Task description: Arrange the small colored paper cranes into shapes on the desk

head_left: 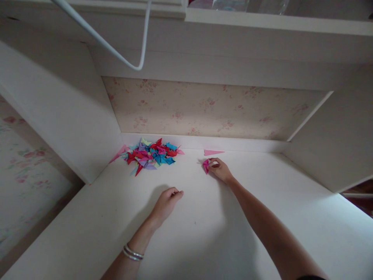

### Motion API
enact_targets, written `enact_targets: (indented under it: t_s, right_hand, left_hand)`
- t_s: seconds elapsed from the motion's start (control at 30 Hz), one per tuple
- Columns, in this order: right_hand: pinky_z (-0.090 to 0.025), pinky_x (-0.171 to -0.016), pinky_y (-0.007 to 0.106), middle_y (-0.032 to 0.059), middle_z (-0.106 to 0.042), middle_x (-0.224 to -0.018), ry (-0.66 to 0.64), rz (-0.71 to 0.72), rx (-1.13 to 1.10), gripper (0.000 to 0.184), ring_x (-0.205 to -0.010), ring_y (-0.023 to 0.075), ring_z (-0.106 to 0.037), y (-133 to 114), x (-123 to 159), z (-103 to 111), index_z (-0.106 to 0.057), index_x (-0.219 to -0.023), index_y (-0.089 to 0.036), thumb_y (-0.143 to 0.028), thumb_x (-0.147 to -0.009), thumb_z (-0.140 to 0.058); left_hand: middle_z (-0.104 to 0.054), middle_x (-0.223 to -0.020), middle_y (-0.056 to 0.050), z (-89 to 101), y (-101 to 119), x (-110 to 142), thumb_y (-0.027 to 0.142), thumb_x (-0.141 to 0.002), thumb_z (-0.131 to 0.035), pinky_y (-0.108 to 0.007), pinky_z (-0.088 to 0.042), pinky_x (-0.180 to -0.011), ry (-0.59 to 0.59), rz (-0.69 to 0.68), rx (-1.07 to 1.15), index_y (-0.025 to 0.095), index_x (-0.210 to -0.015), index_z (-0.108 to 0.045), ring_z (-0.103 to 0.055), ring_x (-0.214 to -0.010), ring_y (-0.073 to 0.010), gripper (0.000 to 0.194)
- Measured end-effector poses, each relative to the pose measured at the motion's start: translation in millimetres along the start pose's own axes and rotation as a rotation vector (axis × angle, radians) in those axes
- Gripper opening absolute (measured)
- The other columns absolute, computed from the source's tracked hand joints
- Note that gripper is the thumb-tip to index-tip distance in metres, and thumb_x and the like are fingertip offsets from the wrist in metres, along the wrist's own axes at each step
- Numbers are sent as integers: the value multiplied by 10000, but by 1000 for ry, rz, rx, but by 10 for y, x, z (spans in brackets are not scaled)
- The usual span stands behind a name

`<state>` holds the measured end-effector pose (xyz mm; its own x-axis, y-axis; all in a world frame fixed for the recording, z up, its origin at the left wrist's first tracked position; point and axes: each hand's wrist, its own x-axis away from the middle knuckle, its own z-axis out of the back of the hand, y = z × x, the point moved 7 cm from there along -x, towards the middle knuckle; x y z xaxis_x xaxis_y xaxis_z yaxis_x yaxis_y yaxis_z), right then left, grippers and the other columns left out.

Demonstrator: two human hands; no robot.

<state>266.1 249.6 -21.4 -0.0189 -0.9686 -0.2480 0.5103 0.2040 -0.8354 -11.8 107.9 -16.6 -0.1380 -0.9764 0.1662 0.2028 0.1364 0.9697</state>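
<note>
A magenta folded paper crane (206, 166) is pinched between the thumb and fingers of my right hand (220, 169), low over the white desk top. Just behind that hand lies a flat, pointed pink paper piece (213, 152), near the back edge. My left hand (167, 202) is closed, thumb against curled fingers, with nothing showing in it. It rests on or just over the desk, nearer to me. Further back on the left is a heap of folded paper cranes (151, 154) in red, blue, purple, pink and pale green.
The white desk top (186, 241) is walled by a side panel (62, 105) on the left and another panel (329, 128) on the right. Behind it runs floral wallpaper (204, 109) under a shelf (247, 46). A bent white rod (116, 56) hangs at upper left.
</note>
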Motion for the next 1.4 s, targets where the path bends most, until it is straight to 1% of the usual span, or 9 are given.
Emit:
enact_targets:
  t_s: [0.1,0.37,0.6,0.8,1.0,1.13,1.23,1.33,1.4]
  right_hand:
    - [-532,-730,359,72,-653,-1160,-48,50,-36,298,-777,184,-660,0,-28,-36,-607,-943,-226,-420,-730,-687]
    - [-524,-782,354,47,-717,-997,-129,83,16,338,-783,191,-659,53,-79,-93,-659,-1012,-222,-439,-755,-682]
    - [-519,-806,375,39,-722,-996,-78,26,66,465,-845,223,-665,114,-102,-66,-660,-1152,-269,-481,-741,-701]
    - [-520,-728,367,78,-727,-944,-42,-10,79,419,-788,240,-665,63,-79,-32,-722,-1018,-223,-518,-721,-706]
    - [-512,-672,292,38,-725,-884,-8,-23,100,430,-744,194,-659,50,-65,-17,-704,-957,-213,-544,-682,-703]
    - [-518,-692,296,26,-726,-879,-9,-11,129,363,-761,194,-661,75,-70,-29,-692,-944,-222,-492,-702,-705]
    - [-520,-736,307,22,-727,-937,-28,8,159,357,-774,185,-662,81,-74,-44,-691,-1024,-242,-450,-734,-692]
    - [-513,-770,311,23,-722,-979,-45,23,205,431,-802,183,-661,81,-72,-55,-668,-1143,-260,-429,-747,-688]
    - [-504,-778,306,22,-717,-979,-55,35,245,440,-830,190,-656,71,-68,-60,-676,-1147,-265,-439,-743,-688]
  left_hand:
    - [-259,-497,94,-5,-14,-10,492,-778,-575,-234,-182,-483,7,-7,-5,195,-635,-442,-242,-463,-78,356]
    - [-322,-557,69,-25,57,-4,488,-787,-551,-238,-230,-530,3,-63,-87,185,-627,-459,-312,-553,-103,355]
    - [-335,-573,62,-47,43,-12,512,-783,-541,-241,-248,-549,3,-75,-117,191,-628,-440,-333,-575,-113,371]
    - [-350,-579,55,-56,41,-4,504,-795,-532,-243,-258,-554,3,-86,-127,191,-634,-442,-344,-581,-117,363]
    - [-360,-575,55,-59,51,9,509,-786,-538,-240,-255,-546,9,-87,-141,195,-623,-435,-344,-572,-117,369]
    - [-356,-572,57,-67,50,10,493,-795,-528,-240,-250,-545,1,-95,-153,195,-620,-429,-337,-572,-116,360]
    - [-356,-575,56,-69,54,4,483,-802,-522,-238,-252,-548,1,-113,-154,195,-618,-425,-341,-577,-117,356]
    - [-358,-573,55,-71,50,1,487,-797,-525,-238,-251,-546,-2,-103,-159,195,-615,-429,-346,-575,-119,357]
    - [-361,-571,55,-75,46,1,494,-794,-526,-238,-250,-546,-9,-94,-167,194,-617,-436,-345,-572,-118,359]
